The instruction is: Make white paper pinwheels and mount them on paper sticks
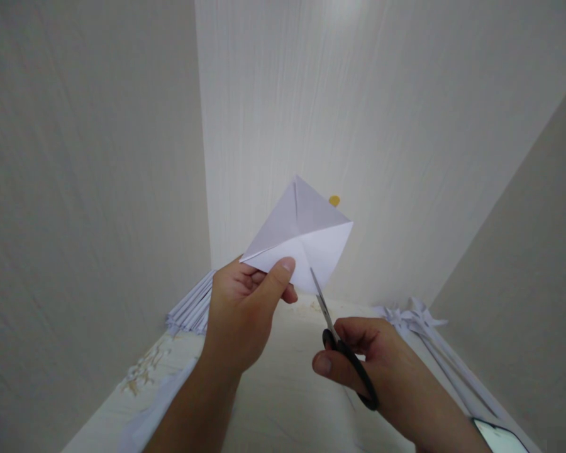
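My left hand [248,308] holds up a white square of paper [302,233] by its lower left corner, thumb pinched on the front. The sheet shows diagonal creases and a cut in from its top corner. My right hand [358,358] grips black-handled scissors [344,352], whose blades point up and enter the paper's bottom corner along a crease.
A pale table [273,402] stands in a corner between light walls. A bundle of rolled white paper sticks [191,305] lies at the left, paper pinwheels on sticks [419,321] at the right. A phone [497,436] sits at the lower right edge. A small yellow spot [334,201] marks the wall.
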